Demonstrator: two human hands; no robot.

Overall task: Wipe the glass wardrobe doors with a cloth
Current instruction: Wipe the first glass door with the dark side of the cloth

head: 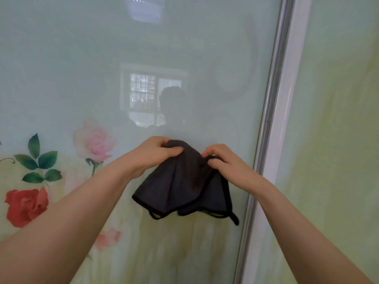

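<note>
A dark grey cloth (180,187) with black trim hangs folded in front of the glass wardrobe door (143,48), which is pale green with printed roses. My left hand (155,152) pinches the cloth's top edge on the left. My right hand (223,160) grips the top edge on the right. Both hands hold the cloth up at about the door's mid height. Whether the cloth touches the glass I cannot tell.
A silver and white door frame (272,119) runs top to bottom right of the hands, with a second glass panel (338,119) beyond it. The glass reflects a window and a person's dim outline above the hands.
</note>
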